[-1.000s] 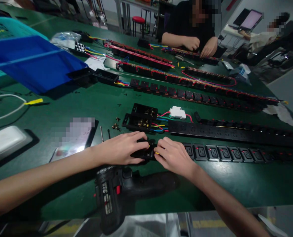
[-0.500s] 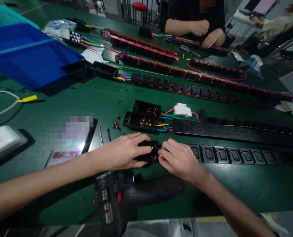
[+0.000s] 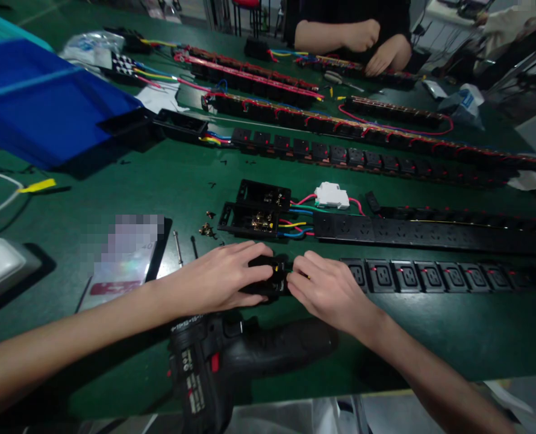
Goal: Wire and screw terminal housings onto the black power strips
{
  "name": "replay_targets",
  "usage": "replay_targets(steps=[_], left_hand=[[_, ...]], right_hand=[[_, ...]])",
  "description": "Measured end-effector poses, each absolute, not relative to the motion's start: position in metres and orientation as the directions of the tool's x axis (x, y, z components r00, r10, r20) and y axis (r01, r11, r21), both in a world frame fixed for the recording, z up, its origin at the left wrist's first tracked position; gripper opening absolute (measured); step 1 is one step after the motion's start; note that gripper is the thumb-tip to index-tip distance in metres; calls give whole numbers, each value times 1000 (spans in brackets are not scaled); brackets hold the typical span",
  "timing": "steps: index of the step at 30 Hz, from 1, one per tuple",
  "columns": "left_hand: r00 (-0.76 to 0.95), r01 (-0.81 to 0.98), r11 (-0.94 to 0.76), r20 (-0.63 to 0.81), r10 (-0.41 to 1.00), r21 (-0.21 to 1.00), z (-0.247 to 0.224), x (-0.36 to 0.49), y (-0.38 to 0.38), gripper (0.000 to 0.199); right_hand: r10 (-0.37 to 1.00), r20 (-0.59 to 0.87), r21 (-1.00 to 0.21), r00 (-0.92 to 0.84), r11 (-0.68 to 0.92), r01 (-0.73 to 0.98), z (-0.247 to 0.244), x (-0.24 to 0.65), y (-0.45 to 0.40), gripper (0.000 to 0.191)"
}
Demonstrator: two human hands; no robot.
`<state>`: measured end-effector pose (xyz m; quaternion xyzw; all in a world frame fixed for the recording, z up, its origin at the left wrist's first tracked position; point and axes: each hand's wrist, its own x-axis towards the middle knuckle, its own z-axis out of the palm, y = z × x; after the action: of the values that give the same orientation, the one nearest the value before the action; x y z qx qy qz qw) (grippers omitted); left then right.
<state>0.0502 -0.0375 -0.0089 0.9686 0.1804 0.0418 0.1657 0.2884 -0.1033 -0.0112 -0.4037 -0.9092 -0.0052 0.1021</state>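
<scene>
Left hand (image 3: 214, 278) and right hand (image 3: 329, 294) hold a black housing (image 3: 268, 284) in narrow grips, fitting it to a socket strip (image 3: 430, 277).

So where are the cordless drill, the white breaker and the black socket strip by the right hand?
cordless drill (image 3: 277, 340), head view, on its black body
white breaker (image 3: 332, 195), head view, on its top face
black socket strip (image 3: 408, 276), head view, on one of its sockets
</scene>
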Motion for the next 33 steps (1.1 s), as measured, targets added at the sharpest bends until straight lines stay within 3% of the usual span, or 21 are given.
replay_targets(steps=[8,13,15,18,21,24,26,30,33], left_hand=[[936,330,-888,14,352,321,-9,51,-37,24],[934,330,-883,19,356,335,-9,52,-36,23],[933,333,-883,23,360,331,-8,52,-36,25],[933,332,-888,28,359,318,-7,53,-36,28],[932,327,-890,44,359,318,-8,54,-36,28],[926,337,-886,59,373,317,-9,54,-36,28],[924,341,-887,63,378,312,-9,54,-36,27],[926,336,-901,79,369,273,-8,54,-36,30],[926,336,-913,96,365,231,-7,54,-37,33]], right_hand=[[755,249,-144,-606,648,748,-11,288,-102,14],[713,337,-290,-615,700,652,-1,292,-103,12],[666,295,-350,-685,743,571,8,288,-110,18],[618,107,-366,-779,753,547,18,269,-132,40],[642,-37,-242,-766,737,631,15,239,-159,68],[738,-35,-101,-674,668,737,1,212,-176,66],[770,-30,-77,-638,634,769,-5,202,-178,65],[773,-74,-149,-630,616,774,3,202,-181,66],[794,-146,-300,-590,532,791,21,218,-201,68]])
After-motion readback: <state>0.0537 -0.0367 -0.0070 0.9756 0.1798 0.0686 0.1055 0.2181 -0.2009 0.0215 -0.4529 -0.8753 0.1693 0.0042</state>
